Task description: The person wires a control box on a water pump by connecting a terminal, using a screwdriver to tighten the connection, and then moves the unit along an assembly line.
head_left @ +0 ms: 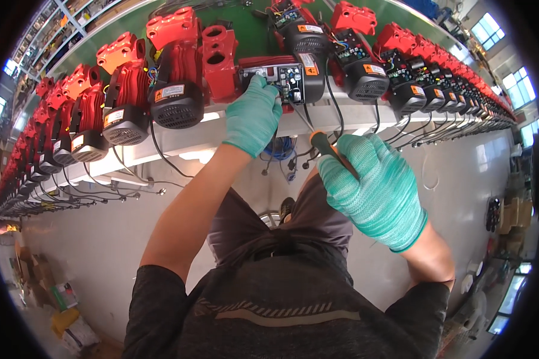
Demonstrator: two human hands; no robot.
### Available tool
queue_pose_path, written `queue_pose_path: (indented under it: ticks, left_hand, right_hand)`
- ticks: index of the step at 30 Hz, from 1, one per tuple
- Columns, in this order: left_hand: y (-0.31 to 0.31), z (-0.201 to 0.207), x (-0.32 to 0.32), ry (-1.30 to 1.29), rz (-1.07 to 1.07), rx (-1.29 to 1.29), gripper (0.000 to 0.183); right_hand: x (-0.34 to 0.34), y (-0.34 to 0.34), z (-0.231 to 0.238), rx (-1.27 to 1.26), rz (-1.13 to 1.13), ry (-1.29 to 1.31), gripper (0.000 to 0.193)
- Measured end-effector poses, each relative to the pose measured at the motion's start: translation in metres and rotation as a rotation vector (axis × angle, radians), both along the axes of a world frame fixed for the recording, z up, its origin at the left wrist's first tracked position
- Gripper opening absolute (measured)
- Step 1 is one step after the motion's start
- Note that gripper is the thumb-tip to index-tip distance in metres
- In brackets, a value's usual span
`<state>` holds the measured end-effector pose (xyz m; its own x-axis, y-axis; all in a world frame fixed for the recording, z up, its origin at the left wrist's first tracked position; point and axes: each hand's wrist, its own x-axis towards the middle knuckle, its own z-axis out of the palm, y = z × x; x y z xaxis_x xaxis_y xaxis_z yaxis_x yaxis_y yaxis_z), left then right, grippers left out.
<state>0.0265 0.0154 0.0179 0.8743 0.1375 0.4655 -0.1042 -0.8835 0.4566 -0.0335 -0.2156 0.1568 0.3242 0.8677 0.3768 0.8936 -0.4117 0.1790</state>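
Nearest is the wearer's black shirt (263,299), with dark trousers (239,230) beyond it. The right hand (374,188), in a green knit glove, has its grip closed around the orange-and-black handle of a screwdriver (324,143). The shaft slants up and left to the lower edge of an opened motor unit (312,81); whether the tip touches a screw cannot be told. The left hand (254,113), gloved alike, lies over the unit's left end, fingertips at the exposed circuit board (290,82); whether its grip pinches anything is hidden. Below hangs a blue cable bundle (280,148). The motor unit sits at the front of a green-topped bench (245,24), between long rows of red-and-black pumps (176,102). Shelving (72,24) stands farther off, upper left.
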Motion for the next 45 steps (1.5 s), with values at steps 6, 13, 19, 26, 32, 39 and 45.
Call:
queue_pose_path:
  ticks: [6,13,19,26,32,39,45]
  left_hand:
    - [0.001,-0.001,-0.004,-0.037,-0.048,0.008,0.018]
    - [-0.001,-0.007,0.004,-0.021,-0.023,-0.047,0.019]
    - [0.0,-0.001,0.008,-0.012,-0.02,-0.079,0.02]
    - [-0.004,0.007,0.004,0.037,-0.004,-0.04,0.016]
    - [0.001,-0.008,-0.002,-0.067,-0.077,-0.194,0.018]
    - [-0.004,-0.008,-0.005,-0.117,-0.045,-0.114,0.017]
    - [-0.002,-0.007,-0.004,-0.09,-0.082,-0.093,0.018]
  right_hand:
    - [0.003,-0.001,0.006,-0.035,0.061,-0.03,0.031]
    - [0.011,0.001,0.012,-0.043,0.068,-0.04,0.03]
    - [0.012,0.003,0.011,-0.046,0.056,-0.03,0.026]
    - [0.013,0.005,0.02,-0.06,0.059,-0.029,0.025]
    - [0.012,0.006,0.022,-0.08,0.064,-0.014,0.025]
    - [0.016,0.006,0.022,-0.06,0.074,-0.021,0.023]
    - [0.014,0.005,0.022,-0.049,0.065,0.007,0.023]
